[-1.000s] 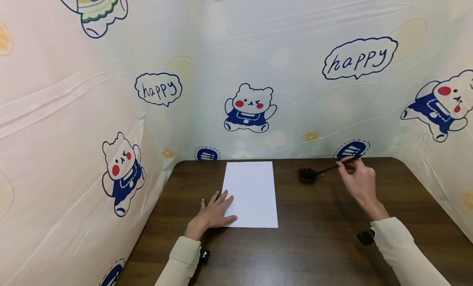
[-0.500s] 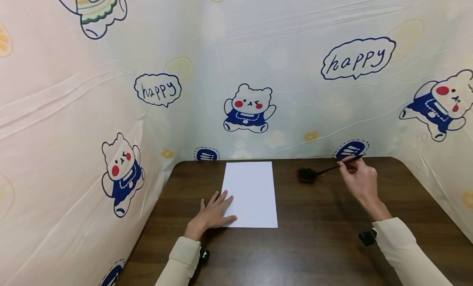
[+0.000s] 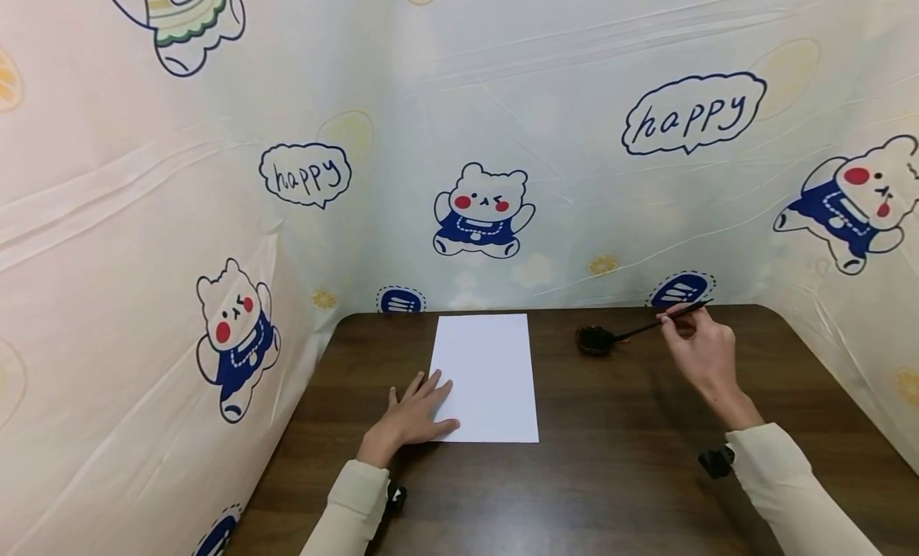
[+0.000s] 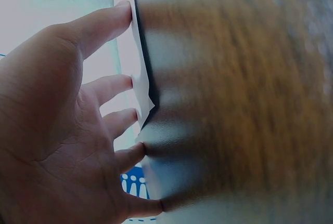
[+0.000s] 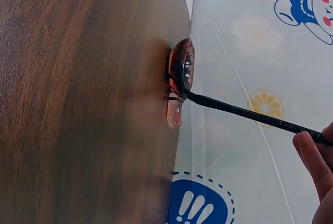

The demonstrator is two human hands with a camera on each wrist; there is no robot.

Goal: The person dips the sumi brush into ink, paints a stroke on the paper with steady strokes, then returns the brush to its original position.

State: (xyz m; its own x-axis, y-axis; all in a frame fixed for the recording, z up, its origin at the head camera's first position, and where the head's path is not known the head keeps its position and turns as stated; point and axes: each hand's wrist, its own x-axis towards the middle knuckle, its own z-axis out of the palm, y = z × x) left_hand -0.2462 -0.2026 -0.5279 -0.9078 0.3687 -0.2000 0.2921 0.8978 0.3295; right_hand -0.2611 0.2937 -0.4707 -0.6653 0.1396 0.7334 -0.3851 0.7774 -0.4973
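Resting fingertips down beside the tabletop's left edge, the left hand (image 3: 414,419) fans its fingers well apart, palm raised; thumb, index and middle tips touch the white paper (image 3: 495,380), while the ring and little tips meet the wood beyond its left edge. The paper lies flat left of centre, its far end close to the tabletop's far edge. Toward the far right corner, the right hand (image 3: 702,350) is held above the surface — wrist angled inward, thumb and fingers pinched together on a slim black tool (image 3: 637,331). This slopes down leftward to a small amber dish (image 5: 182,68) with dark contents, which stands near the far edge, right of the paper and apart from it. Pale sleeves (image 3: 775,468) enter from the near edge. The tabletop (image 3: 610,476) is dark brown, wood-grained and glossy, with rounded far corners; pale cloth (image 3: 574,85) surrounds it — printed with bears, orange slices and "happy" bubbles.
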